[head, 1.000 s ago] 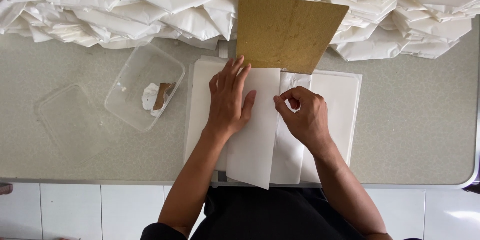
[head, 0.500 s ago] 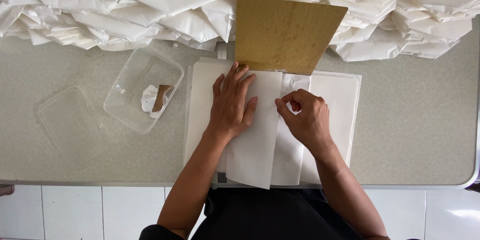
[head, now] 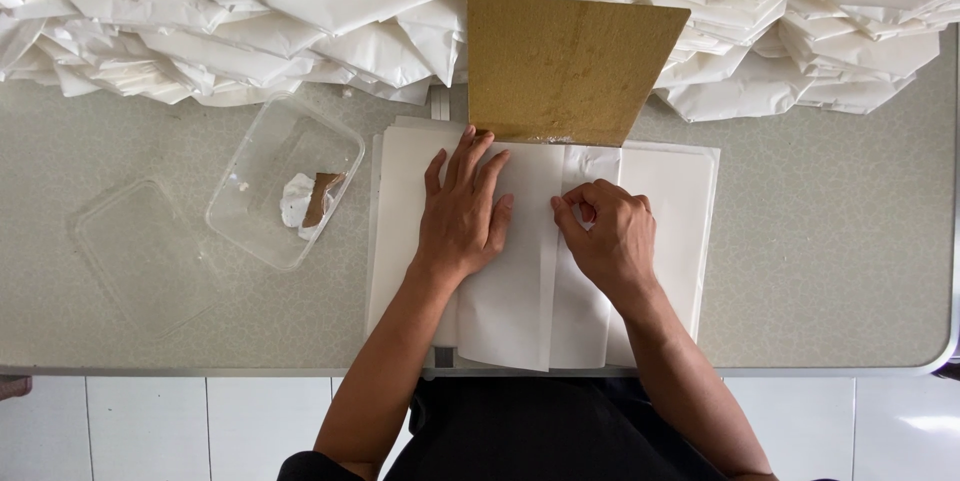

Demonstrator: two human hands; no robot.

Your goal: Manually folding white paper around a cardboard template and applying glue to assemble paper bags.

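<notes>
A stack of white paper sheets lies on the grey table in front of me. The top sheet is folded over from the left into a long flap. My left hand lies flat on that flap, fingers spread, pressing it down. My right hand pinches the fold's edge near the middle of the stack with thumb and fingers curled. A brown cardboard board rests just beyond the sheets, its near edge touching them.
A clear plastic tub holding white paste and a small brown stick stands at the left, its clear lid beside it. A long heap of folded white paper bags fills the table's far side. The table's front edge runs below.
My left hand slid slightly toward me along the flap. My right hand's fingers curled tighter on the fold's edge.
</notes>
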